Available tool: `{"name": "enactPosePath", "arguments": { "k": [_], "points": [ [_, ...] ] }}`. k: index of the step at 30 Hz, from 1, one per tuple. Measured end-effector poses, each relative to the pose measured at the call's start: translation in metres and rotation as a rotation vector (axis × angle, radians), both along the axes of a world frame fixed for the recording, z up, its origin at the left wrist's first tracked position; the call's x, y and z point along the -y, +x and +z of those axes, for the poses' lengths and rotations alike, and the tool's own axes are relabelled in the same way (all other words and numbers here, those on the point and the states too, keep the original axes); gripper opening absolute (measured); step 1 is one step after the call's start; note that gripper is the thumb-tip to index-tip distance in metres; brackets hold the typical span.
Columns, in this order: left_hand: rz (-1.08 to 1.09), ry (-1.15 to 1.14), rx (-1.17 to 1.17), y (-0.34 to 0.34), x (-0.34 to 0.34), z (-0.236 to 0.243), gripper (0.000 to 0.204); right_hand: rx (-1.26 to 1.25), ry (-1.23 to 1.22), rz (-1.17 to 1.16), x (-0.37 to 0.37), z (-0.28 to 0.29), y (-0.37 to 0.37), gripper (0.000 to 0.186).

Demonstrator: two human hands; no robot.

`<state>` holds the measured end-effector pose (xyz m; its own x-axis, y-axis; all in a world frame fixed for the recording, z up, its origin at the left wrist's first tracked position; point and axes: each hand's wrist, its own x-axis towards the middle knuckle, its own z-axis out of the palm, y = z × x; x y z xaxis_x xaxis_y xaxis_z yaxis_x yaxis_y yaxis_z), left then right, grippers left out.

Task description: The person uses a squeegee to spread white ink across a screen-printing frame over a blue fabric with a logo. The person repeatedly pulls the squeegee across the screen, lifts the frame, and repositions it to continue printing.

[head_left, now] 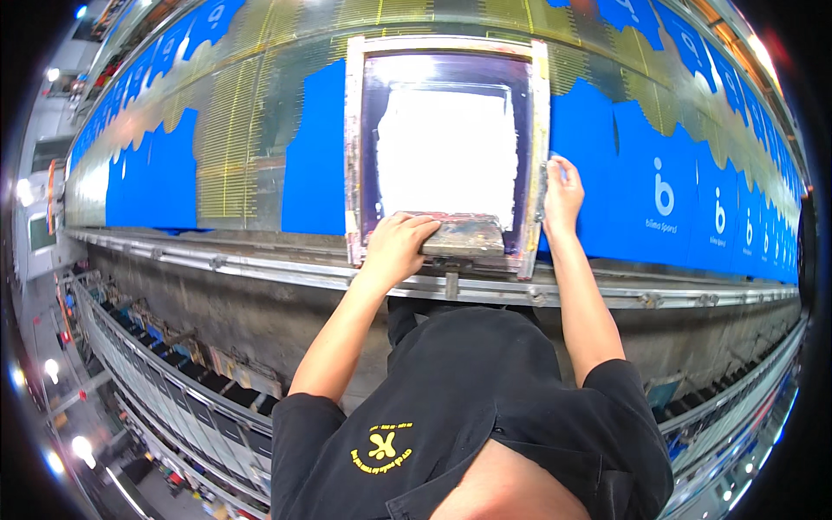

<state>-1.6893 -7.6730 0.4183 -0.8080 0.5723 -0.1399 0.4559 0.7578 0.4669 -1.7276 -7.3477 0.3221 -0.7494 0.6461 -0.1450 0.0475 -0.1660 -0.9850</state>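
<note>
A screen printing frame [542,113] lies over the table in front of me, its mesh covered with a broad patch of white ink [446,152]. Near the frame's front end rests a wide, ink-stained squeegee [468,237]. My left hand [396,247] is closed over the squeegee's left end. At the frame's right side, my right hand [563,198] has its fingers curled against the outer edge. Blue cut fabric pieces [598,191] lie flat on both sides of the frame; those at the right bear a white printed logo.
A metal rail [321,276] runs along the table's front edge. Bare table surface with yellow line markings [230,156] shows between the fabric pieces. Behind me, long racks [173,373] stretch along the aisle. More blue pieces [204,26] lie along the far side.
</note>
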Motion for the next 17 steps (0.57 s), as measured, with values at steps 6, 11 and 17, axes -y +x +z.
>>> {"name": "enactPosePath", "arguments": {
  "k": [6, 11, 17],
  "points": [
    [-0.004, -0.057, 0.029, -0.023, 0.137, 0.005, 0.061, 0.153, 0.046, 0.085, 0.135, -0.010, -0.017, 0.023],
    [-0.134, -0.092, 0.062, -0.066, 0.161, 0.022, 0.053, 0.382, 0.425, 0.064, 0.158, -0.012, -0.027, 0.035],
    [-0.108, -0.170, 0.007, -0.192, 0.126, 0.030, 0.048, 0.461, 0.411, 0.113, 0.159, -0.004, -0.027, 0.044]
  ]
}}
